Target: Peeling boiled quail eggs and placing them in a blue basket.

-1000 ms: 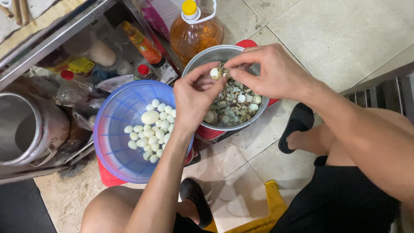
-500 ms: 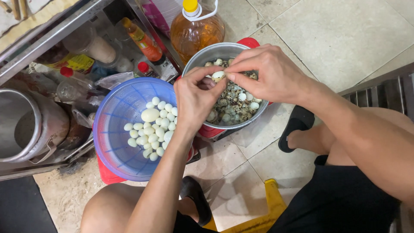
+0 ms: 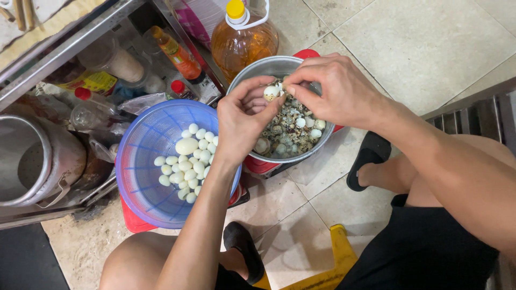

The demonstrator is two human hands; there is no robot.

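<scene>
I count two hands: my left hand (image 3: 244, 121) and my right hand (image 3: 336, 88), sharing one small egg (image 3: 271, 92) between their fingertips. There are two vessels: one blue basket (image 3: 141, 161) and one metal bowl (image 3: 269, 67). In the basket I count one large peeled egg (image 3: 186, 145) and roughly two dozen small peeled eggs (image 3: 183, 172). The speckled eggs and shells (image 3: 290, 131) in the bowl are too jumbled to count. I see one oil jug (image 3: 243, 40), one orange sauce bottle (image 3: 177, 53), one big metal pot (image 3: 32, 161) and two black sandals (image 3: 368, 156).

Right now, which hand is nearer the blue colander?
Left. The left hand overlaps the blue colander rim; the right hand is farther, over the metal bowl.
</scene>
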